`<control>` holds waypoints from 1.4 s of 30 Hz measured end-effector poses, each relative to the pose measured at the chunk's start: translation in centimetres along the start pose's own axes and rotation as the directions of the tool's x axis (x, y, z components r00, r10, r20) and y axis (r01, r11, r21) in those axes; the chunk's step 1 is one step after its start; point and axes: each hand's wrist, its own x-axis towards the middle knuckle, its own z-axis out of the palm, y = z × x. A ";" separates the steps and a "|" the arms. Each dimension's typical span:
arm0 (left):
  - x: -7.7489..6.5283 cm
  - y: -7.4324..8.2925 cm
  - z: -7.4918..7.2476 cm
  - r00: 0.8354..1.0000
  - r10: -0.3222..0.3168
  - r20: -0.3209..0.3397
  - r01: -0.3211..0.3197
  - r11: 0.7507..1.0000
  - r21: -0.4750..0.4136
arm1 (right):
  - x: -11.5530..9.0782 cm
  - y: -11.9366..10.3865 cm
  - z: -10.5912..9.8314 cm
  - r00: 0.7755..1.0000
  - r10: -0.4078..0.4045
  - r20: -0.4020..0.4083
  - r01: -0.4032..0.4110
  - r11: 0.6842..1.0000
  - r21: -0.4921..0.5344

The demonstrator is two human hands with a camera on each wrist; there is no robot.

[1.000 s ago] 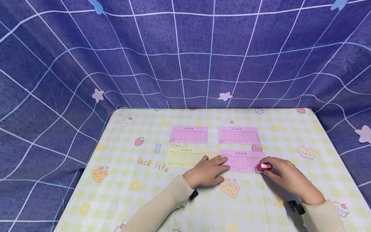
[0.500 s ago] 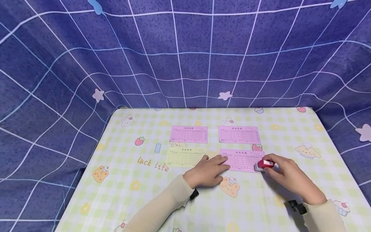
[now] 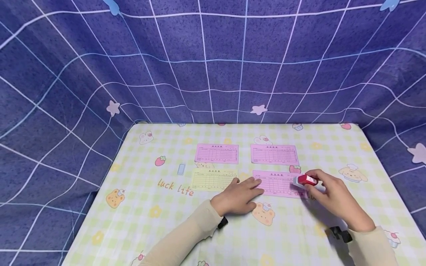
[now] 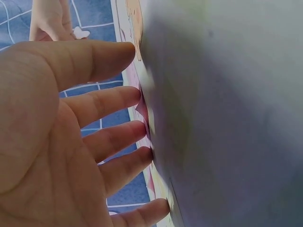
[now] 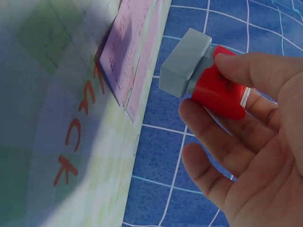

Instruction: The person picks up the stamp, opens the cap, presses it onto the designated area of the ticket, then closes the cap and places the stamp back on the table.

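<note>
My right hand (image 3: 334, 197) pinches a red self-inking stamp (image 3: 307, 180) between thumb and fingers. The stamp is tilted, its grey base (image 5: 182, 66) pointing left, and in the right wrist view it is held clear of the paper. Below it lies a pink receipt slip (image 3: 276, 184) with a faint red imprint (image 3: 299, 193) near its lower right corner. With fingers spread, my left hand (image 3: 237, 198) rests on that slip's left edge. The same hand overlaps the lower right corner of a yellow receipt slip (image 3: 209, 181).
Two more pink slips lie farther back, one on the left (image 3: 216, 153) and one on the right (image 3: 274, 154). A checked tablecloth (image 3: 133, 221) with cartoon prints covers the table. Behind it hangs a blue grid-patterned curtain (image 3: 226, 74).
The stamp has come up off the pink slip in my right hand and tilted, and a red imprint now shows at the slip's lower right. My left hand has stayed in place.
</note>
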 end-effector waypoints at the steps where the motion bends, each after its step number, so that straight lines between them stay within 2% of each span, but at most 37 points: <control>1: 0.0 0.0 0.0 1.000 -0.001 -0.002 0.001 1.000 -0.004 | 0.0 0.0 0.0 1.000 0.000 0.003 0.000 1.000 0.007; 14: 0.1 -0.4 -0.6 0.997 0.025 -0.071 -0.026 0.999 -0.023 | 0.1 -0.1 0.0 1.000 0.009 0.010 -0.009 0.999 0.033; 19: 0.3 -1.1 -1.4 0.995 0.026 -0.098 -0.027 1.000 -0.009 | 0.1 0.0 0.2 1.000 0.007 0.007 -0.007 1.000 0.020; 25: 1.0 -2.0 -2.7 0.994 -0.001 -0.111 0.001 1.000 0.008 | 0.0 0.2 0.2 1.000 0.012 0.004 -0.012 1.000 0.009; 32: 2.2 -2.9 -3.9 0.996 -0.024 -0.087 0.025 1.000 0.009 | -0.1 0.2 0.1 1.000 0.016 0.005 -0.016 1.000 0.012; 42: 4.3 -3.9 -4.8 0.996 -0.068 -0.055 0.069 0.998 0.007 | -0.2 0.3 0.2 1.000 0.016 0.017 -0.016 0.999 0.031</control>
